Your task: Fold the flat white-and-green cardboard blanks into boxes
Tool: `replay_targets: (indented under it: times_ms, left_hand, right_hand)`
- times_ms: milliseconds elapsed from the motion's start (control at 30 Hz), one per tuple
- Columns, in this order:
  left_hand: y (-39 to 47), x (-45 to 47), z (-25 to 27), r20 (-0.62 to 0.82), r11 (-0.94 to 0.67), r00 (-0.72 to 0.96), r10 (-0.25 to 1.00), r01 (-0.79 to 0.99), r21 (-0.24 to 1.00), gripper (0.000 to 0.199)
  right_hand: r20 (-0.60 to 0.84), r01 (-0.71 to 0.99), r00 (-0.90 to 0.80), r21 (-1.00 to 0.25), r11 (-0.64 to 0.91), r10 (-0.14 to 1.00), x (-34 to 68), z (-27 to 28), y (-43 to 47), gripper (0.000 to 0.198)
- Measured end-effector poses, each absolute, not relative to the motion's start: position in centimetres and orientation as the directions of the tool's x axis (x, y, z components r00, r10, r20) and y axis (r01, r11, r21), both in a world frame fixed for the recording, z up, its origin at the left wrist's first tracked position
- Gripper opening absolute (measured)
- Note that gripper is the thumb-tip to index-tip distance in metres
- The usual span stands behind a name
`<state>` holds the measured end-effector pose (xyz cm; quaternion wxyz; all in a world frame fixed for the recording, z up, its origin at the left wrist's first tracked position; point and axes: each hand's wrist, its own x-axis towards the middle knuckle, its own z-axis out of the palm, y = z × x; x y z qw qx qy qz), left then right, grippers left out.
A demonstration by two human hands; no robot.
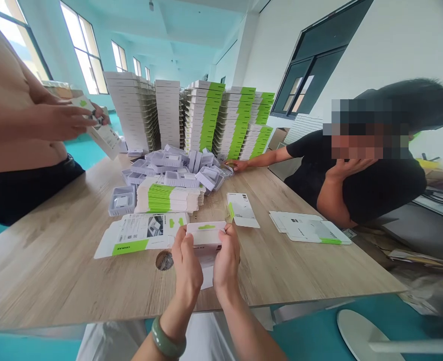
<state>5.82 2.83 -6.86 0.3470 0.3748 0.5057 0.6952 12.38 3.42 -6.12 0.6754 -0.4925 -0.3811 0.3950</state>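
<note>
Between my two hands is a white cardboard box (206,239) with a green hang-tab cutout along its top edge; a flap hangs down toward me. My left hand (188,265) grips its left side, the thumb on top. On the other side my right hand (227,260) closes on the right edge in the same way. Just beyond lies a flat printed carton (131,236) with a green strip, left of my hands. A single white carton (243,209) rests to the right. Behind them sits a stack of flattened cartons (168,199).
White plastic trays (168,160) are heaped mid-table, before tall stacks of white-and-green boxes (204,115). More flat cartons (311,228) lie at right. A person at left holds a box (106,139); another, in a black shirt (387,180), reaches toward the trays. The table (55,271) has a round hole (164,260).
</note>
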Motion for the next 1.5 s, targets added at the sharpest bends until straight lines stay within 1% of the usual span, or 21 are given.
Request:
replay_targets:
  times_ms: [100,267,467,633,700,767,833,900,933,967,1033,1100,1133,1167,1233,1267,1300,1333,1367,1433,1500]
  left_hand:
    - [2.9,5.8,-6.9,0.156,-0.235,-0.484,0.861,-0.106,0.966,0.017]
    - [3.6,5.7,-7.6,0.146,-0.231,-0.551,0.822,-0.088,0.969,0.017]
    - [3.3,5.4,-11.1,0.152,-0.224,-0.491,0.858,-0.09,0.97,0.054]
    - [3.2,5.3,-13.5,0.053,-0.109,-0.547,0.835,-0.07,0.992,0.06]
    - [3.5,5.3,-13.4,0.039,-0.09,-0.562,0.826,-0.063,0.994,0.062]
    - [3.9,5.1,-12.8,0.025,-0.073,-0.576,0.817,-0.061,0.995,0.067]
    - [4.3,4.8,-12.1,0.004,-0.05,-0.585,0.811,-0.061,0.997,0.071]
    - [4.4,4.4,-11.6,-0.004,-0.027,-0.575,0.818,-0.046,0.999,0.075]
    - [4.4,4.1,-11.4,0.002,-0.02,-0.552,0.834,-0.025,0.999,0.075]
    - [4.3,3.7,-11.2,0.017,-0.017,-0.513,0.858,0.006,1.0,0.073]
    - [4.1,2.4,-11.0,0.069,-0.031,-0.42,0.905,0.098,0.995,0.063]
    - [3.9,0.3,-11.0,0.145,-0.069,-0.356,0.923,0.217,0.974,0.051]
    - [3.9,-1.1,-11.0,0.191,-0.092,-0.35,0.917,0.28,0.956,0.049]
    - [4.1,-2.6,-11.1,0.233,-0.109,-0.343,0.91,0.343,0.933,0.048]
    - [4.5,-5.8,-11.6,0.302,-0.139,-0.315,0.9,0.449,0.883,0.042]
    - [4.8,-7.4,-11.9,0.326,-0.142,-0.288,0.9,0.514,0.846,0.043]
    - [5.2,-8.8,-12.4,0.348,-0.122,-0.211,0.913,0.673,0.729,0.05]
    - [5.6,-10.1,-13.0,0.326,-0.102,-0.125,0.937,0.794,0.599,0.055]
    - [5.9,-11.2,-13.7,0.303,-0.072,-0.09,0.949,0.873,0.483,0.057]
    - [6.6,-13.1,-14.8,0.211,-0.061,-0.002,0.978,0.954,0.294,0.057]
    - [7.1,-14.3,-15.5,0.12,-0.089,0.066,0.991,0.976,0.2,0.059]
  right_hand:
    - [0.108,-0.157,0.41,-0.97,0.187,0.906,12.6,-6.1,3.6,0.016]
    - [0.04,-0.201,0.4,-0.971,0.13,0.916,12.8,-6.2,4.1,0.014]
    - [-0.026,-0.286,0.333,-0.955,0.074,0.943,12.5,-7.0,3.9,0.036]
    - [-0.039,-0.291,0.286,-0.956,0.048,0.958,12.8,-6.3,5.2,0.029]
    - [-0.017,-0.28,0.285,-0.958,0.066,0.959,12.8,-6.2,5.2,0.033]
    - [0.027,-0.273,0.275,-0.956,0.105,0.961,12.6,-6.9,4.5,0.043]
    - [0.097,-0.233,0.255,-0.96,0.158,0.962,12.3,-8.6,3.0,0.052]
    - [0.19,-0.092,0.242,-0.972,0.218,0.951,12.3,-10.8,1.6,0.053]
    - [0.2,-0.034,0.255,-0.976,0.216,0.946,12.5,-11.7,1.2,0.056]
    - [0.193,0.027,0.285,-0.981,0.194,0.939,13.0,-12.5,0.9,0.059]
    - [0.133,0.131,0.408,-0.988,0.086,0.903,15.3,-13.0,1.3,0.068]
    - [0.083,0.166,0.503,-0.986,-0.002,0.86,19.1,-12.2,2.7,0.078]
    - [0.064,0.182,0.545,-0.982,-0.043,0.836,21.5,-11.5,3.6,0.08]
    - [0.058,0.208,0.576,-0.975,-0.078,0.816,24.0,-10.5,4.7,0.076]
    - [0.047,0.28,0.613,-0.946,-0.16,0.789,29.0,-8.4,7.1,0.062]
    - [0.033,0.32,0.618,-0.923,-0.214,0.785,31.1,-7.4,8.3,0.052]
    - [0.015,0.363,0.618,-0.892,-0.269,0.786,32.9,-6.5,9.4,0.039]
    - [0.0,0.409,0.614,-0.856,-0.318,0.79,34.3,-5.8,10.5,0.035]
    - [-0.005,0.461,0.605,-0.813,-0.355,0.796,35.3,-5.2,11.5,0.035]
    - [0.001,0.569,0.587,-0.712,-0.412,0.81,35.8,-4.6,13.1,0.036]
    - [0.029,0.678,0.551,-0.599,-0.427,0.834,34.8,-4.8,13.9,0.034]
